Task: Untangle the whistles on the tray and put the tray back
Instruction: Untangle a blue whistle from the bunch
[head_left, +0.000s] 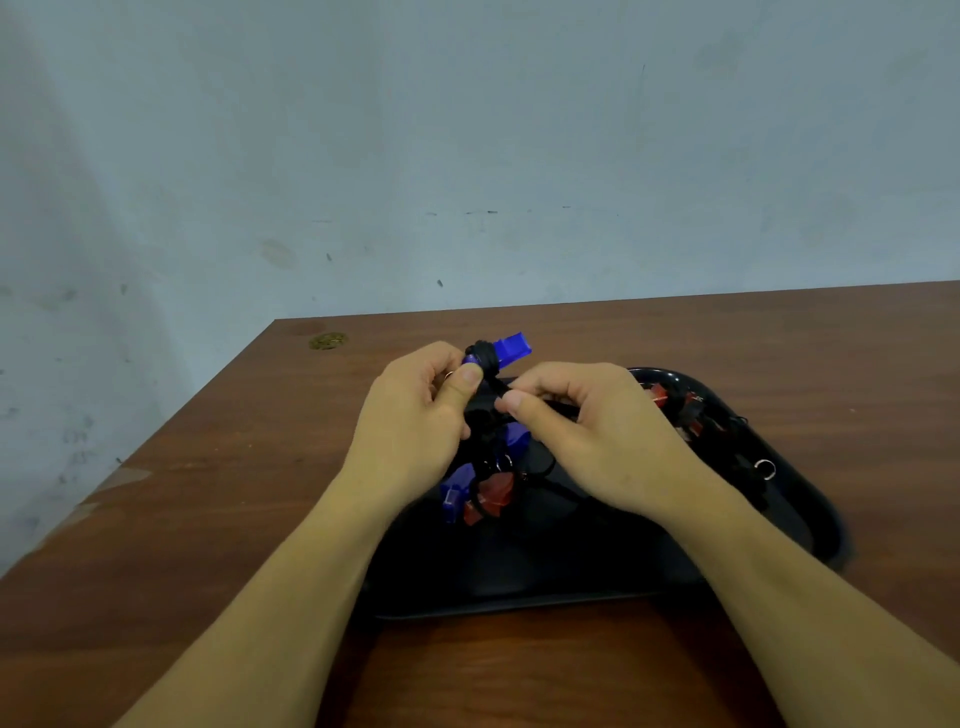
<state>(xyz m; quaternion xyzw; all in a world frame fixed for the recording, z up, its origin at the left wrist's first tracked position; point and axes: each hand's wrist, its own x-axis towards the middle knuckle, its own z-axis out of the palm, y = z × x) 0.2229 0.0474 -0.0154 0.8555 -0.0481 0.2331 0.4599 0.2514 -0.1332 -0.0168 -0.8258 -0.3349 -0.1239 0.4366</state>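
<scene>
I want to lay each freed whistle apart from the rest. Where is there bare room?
Bare wood lies left of the tray, out to the table edge, and behind it toward the wall. The tray's near part looks free. Crowded: under both hands, where blue and red whistles hang tangled, and the tray's far right corner.

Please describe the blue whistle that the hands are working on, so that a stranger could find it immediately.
On the brown table lies a black tray. Above its far left part, the left hand pinches a blue whistle wrapped in black cord. Unlike the other blue and red whistles, it is lifted off the tray, topmost.
</scene>
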